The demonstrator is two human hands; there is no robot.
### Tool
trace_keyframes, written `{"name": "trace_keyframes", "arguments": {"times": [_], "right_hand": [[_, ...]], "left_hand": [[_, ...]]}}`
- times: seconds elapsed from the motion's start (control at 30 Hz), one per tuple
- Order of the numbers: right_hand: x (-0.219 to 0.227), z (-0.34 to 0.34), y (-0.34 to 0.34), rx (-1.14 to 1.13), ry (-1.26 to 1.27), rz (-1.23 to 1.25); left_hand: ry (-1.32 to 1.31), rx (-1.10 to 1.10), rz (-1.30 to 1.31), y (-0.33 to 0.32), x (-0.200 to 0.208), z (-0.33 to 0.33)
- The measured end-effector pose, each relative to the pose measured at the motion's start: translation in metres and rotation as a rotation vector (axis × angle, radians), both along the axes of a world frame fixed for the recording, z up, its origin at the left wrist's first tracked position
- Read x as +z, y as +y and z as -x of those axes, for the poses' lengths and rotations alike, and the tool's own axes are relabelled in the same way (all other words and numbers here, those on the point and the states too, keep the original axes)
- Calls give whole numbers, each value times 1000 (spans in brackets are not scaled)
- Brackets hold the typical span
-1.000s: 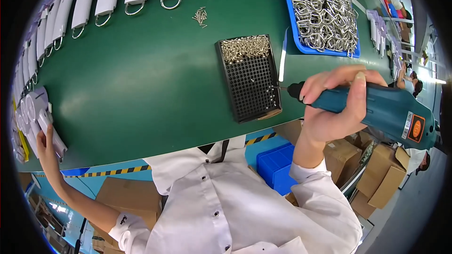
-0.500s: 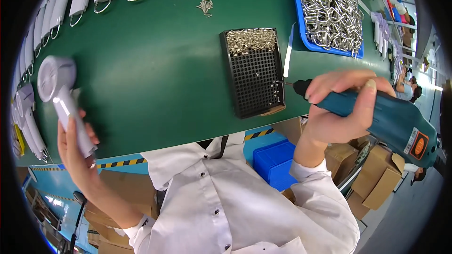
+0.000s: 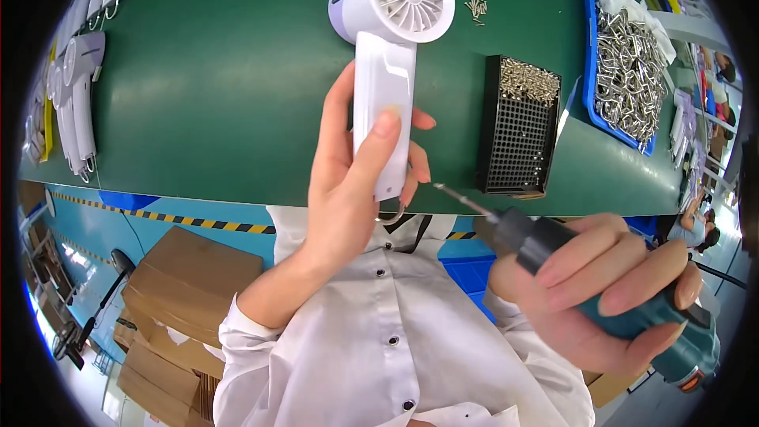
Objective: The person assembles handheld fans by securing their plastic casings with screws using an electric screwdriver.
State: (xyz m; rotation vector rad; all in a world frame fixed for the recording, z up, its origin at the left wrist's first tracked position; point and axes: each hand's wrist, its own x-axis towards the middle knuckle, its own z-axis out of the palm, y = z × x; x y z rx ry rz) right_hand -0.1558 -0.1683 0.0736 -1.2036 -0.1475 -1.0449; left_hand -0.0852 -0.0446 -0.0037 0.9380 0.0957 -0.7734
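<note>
A white handheld fan (image 3: pixel 385 79) stands head-up in front of me, its round bladed grille facing me. My left hand (image 3: pixel 336 178) is closed around its handle, with the thumb lying along the front. At the lower end of the handle a curved metal loop (image 3: pixel 390 218) shows, partly hidden by my fingers. My right hand (image 3: pixel 601 292) grips a dark teal electric screwdriver (image 3: pixel 531 239). Its thin bit points up and left, the tip a short gap to the right of the handle's lower end. Whether a screw sits on the tip is too small to tell.
Right of the fan lies a black screw tray (image 3: pixel 518 130) with many small screws at its far end. Loose screws (image 3: pixel 477 6) lie farther back. A blue bin (image 3: pixel 590 55) of metal loops stands at the right. More white fans (image 3: pixel 79 95) lie along the left.
My left hand has brought the fan from the left side to the middle. My right hand has drawn the screwdriver away from the screw tray, and its bit now points toward the handle's lower end.
</note>
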Motion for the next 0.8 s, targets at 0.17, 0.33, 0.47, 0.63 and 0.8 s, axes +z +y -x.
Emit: {"name": "trace_keyframes", "arguments": {"times": [0.17, 0.33, 0.47, 0.63, 0.8], "right_hand": [[-11, -3, 16, 11, 17, 37], [-12, -4, 20, 47, 57, 57], [-16, -5, 20, 95, 99, 88], [-23, -8, 24, 94, 78, 89], [-22, -10, 27, 123, 107, 146]], "left_hand": [[-9, 10, -32, 3, -4, 2], [-10, -2, -11, 3, -5, 1], [8, 5, 9, 4, -6, 2], [5, -4, 7, 3, -6, 1], [-7, -4, -4, 5, -7, 1]]}}
